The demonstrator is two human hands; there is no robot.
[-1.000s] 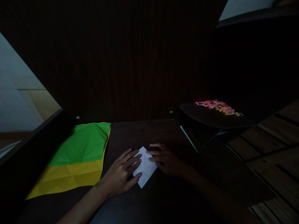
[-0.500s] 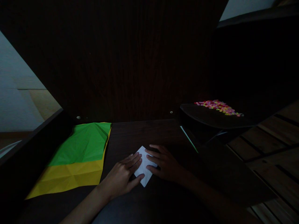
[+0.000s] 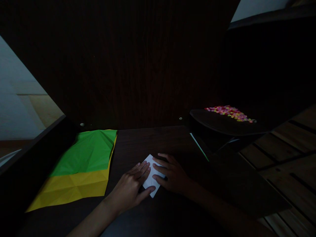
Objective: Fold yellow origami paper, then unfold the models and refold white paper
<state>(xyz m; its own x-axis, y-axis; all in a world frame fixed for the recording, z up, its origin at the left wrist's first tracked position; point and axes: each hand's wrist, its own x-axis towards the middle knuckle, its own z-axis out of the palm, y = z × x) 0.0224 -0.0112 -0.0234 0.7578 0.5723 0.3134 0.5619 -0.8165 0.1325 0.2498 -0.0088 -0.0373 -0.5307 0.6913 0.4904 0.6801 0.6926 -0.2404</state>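
A white sheet of paper [image 3: 150,181], folded into a small diamond, lies flat on the dark wooden tabletop [image 3: 148,138] with one corner pointing toward me. Across its left side rests my left hand [image 3: 133,184], fingers stretched out and the thumb near the bottom corner. My right hand [image 3: 170,172] lies over the right side with its fingers spread on the paper. Both hands press from above and grip nothing. Parts of the paper's left and right edges are hidden under the fingers.
To the left lie a creased green paper sheet [image 3: 86,151] and a yellow sheet [image 3: 71,188] partly beneath it. A dark upright panel [image 3: 135,65] rises behind. On a rounded shelf [image 3: 217,126] at right sits a pile of small colourful pieces [image 3: 230,112]. Wooden slats [image 3: 291,168] show beyond.
My left thumb has slid slightly right across the lower part of the folded paper. The right fingers have shifted a little to the left. The paper stays in place.
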